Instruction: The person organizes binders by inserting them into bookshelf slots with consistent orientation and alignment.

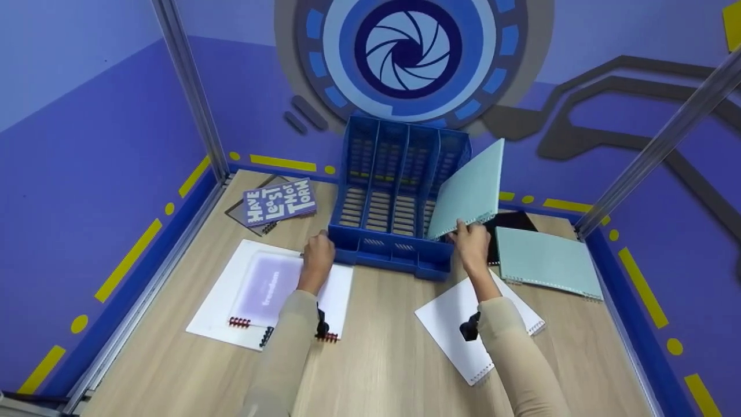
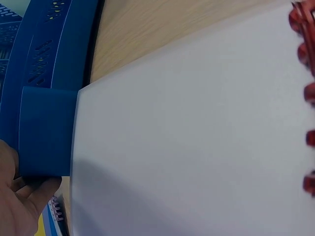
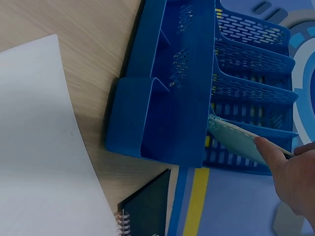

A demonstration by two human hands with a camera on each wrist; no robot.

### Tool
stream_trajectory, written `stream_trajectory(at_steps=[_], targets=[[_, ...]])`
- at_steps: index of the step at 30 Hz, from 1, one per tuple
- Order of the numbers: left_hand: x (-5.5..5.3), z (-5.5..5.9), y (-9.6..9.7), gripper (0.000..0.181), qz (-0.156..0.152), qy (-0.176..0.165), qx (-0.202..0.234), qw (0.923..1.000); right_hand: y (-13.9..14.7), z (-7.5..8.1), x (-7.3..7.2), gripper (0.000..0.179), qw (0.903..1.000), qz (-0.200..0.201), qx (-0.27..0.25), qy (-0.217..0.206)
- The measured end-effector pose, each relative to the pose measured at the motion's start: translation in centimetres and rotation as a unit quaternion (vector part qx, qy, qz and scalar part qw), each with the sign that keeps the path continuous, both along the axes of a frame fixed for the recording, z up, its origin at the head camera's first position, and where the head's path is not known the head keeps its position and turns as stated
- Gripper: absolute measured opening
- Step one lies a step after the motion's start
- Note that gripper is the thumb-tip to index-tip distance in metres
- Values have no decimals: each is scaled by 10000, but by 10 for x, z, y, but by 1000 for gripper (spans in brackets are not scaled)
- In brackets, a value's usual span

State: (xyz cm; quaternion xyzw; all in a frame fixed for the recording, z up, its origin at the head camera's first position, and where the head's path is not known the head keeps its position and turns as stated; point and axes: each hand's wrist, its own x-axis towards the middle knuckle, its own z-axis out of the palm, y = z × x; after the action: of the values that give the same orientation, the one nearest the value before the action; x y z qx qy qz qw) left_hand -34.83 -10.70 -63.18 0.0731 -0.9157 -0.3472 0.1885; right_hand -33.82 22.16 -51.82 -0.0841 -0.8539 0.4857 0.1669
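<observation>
The left hand (image 1: 318, 255) grips the front left corner of the blue file rack (image 1: 379, 242); the right hand (image 1: 473, 246) pinches a tilted green notebook (image 1: 470, 185), its lower corner in the right-end compartment. The rack stands near the back edge of the table (image 1: 365, 370); a second green notebook (image 1: 547, 260) lies by the right edge

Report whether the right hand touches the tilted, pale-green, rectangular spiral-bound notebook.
Touching: the head view shows the right hand gripping the notebook, thumb over its edge.
</observation>
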Motion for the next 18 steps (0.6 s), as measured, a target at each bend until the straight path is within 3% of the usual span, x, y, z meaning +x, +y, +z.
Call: stream_trajectory(at_steps=[3, 8, 18], targets=[[0, 0, -1, 16, -30, 31, -90, 10000, -2, -4, -2, 32, 9999, -42, 69, 71], [1, 1, -1, 15, -95, -65, -144, 9998, -5, -8, -8, 31, 9992, -30, -376, -97], [-2, 2, -3, 20, -115, -368, -39, 9992, -16, -6, -35, 31, 9974, -70, -535, -478]])
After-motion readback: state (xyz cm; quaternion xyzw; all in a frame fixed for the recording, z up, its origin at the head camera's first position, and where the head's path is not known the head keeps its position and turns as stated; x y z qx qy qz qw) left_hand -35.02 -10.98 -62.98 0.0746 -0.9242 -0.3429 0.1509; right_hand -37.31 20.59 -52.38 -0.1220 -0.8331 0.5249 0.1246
